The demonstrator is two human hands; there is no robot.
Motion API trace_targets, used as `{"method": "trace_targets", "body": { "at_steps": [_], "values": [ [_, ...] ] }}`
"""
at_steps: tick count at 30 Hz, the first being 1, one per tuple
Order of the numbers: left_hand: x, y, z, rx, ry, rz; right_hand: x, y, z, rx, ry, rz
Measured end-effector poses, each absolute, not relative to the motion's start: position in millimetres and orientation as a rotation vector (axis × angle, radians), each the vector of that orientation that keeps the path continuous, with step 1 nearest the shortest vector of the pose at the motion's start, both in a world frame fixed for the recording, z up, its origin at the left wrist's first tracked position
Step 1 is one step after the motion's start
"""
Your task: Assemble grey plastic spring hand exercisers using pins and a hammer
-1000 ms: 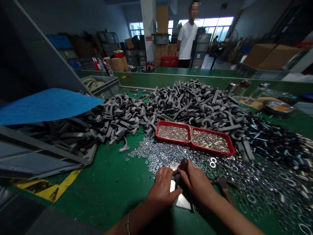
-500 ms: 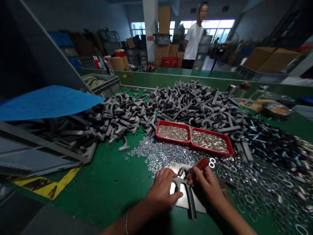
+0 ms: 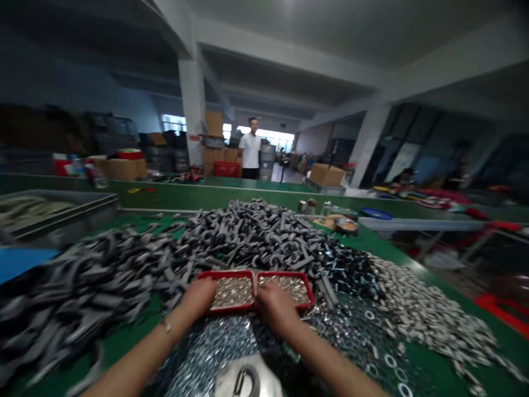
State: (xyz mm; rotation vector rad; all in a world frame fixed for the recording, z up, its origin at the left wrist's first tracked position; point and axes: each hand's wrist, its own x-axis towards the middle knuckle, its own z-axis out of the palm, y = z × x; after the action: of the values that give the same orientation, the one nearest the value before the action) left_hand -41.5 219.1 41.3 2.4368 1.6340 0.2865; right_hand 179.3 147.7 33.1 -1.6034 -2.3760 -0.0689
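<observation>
My left hand (image 3: 202,295) is at the left end of the left red tray (image 3: 231,310), fingers curled over its rim, with small metal pieces (image 3: 232,291) beside it. My right hand (image 3: 275,306) reaches into the left part of the right red tray (image 3: 308,286), fingers bent down among short metal pins (image 3: 293,288). Both hands look closed; their fingertips are hidden and somewhat blurred. Below and between my forearms a metal plate (image 3: 268,380) carries a curved grey handle part (image 3: 253,375), partly cut off by the frame's lower edge.
Grey handle parts (image 3: 256,231) form a large heap behind the trays. Washers (image 3: 215,353) cover the bench before them. Black screws (image 3: 351,270) and pale metal pieces (image 3: 430,309) lie rightward. A grey crate (image 3: 91,212) stands left. A person (image 3: 250,151) stands beyond the bench.
My hands have left the handle part on the plate and moved forward to the red trays. The red-handled tool is gone from my right hand. The view has tilted up and turned right.
</observation>
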Motion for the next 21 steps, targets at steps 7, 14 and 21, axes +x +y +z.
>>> {"method": "trace_targets", "body": {
  "at_steps": [7, 14, 21],
  "values": [
    [-65.4, 244.5, -17.0, 2.609, 1.623, 0.118, 118.5, 236.7, -0.5, -1.624, -2.598, -0.16],
    [-65.1, 211.1, -17.2, 2.471, 1.627, 0.702, 127.3, 217.9, -6.1, -1.591, -2.513, -0.023],
    [-43.2, 67.3, -6.8, 2.301, 1.323, 0.611, 133.0, 225.1, -20.0, -1.432, -2.471, 0.182]
  ]
}}
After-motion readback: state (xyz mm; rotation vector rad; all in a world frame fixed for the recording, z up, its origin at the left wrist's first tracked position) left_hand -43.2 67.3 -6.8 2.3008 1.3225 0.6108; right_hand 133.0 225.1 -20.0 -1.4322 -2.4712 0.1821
